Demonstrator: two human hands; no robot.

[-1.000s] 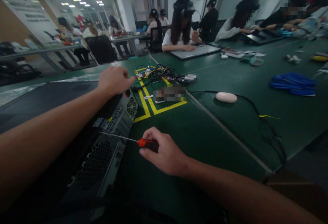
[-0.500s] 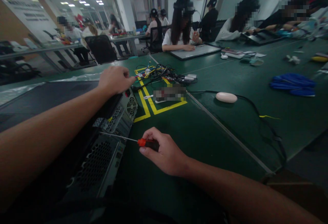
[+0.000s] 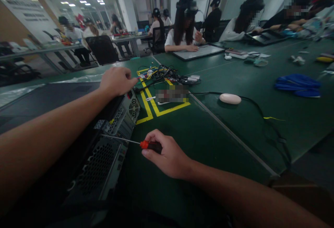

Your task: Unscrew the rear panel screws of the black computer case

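Observation:
A dark computer case (image 3: 65,99) lies on the left of the table, its vented metal back panel (image 3: 118,144) facing right. My left hand (image 3: 116,82) rests on the case's far rear corner with its fingers curled; part of the fingertips is hidden. In my right hand (image 3: 169,155) is a screwdriver (image 3: 146,145) with a red and black handle, fingers wrapped round it. Its long thin shaft points left, and the tip meets the back panel's upper edge, above the large honeycomb vent (image 3: 97,167). Whether a screw sits at the tip cannot be seen.
Beyond the case lies a tangle of cables (image 3: 167,73) by yellow tape marks (image 3: 172,107). A pale oval object (image 3: 230,98) sits on a black cable. A blue bundle (image 3: 297,85) lies to the right. Across the green table, a person (image 3: 185,26) works at a flat panel (image 3: 199,51).
Both hands, the screwdriver and the case keep their places. The view has shifted very slightly.

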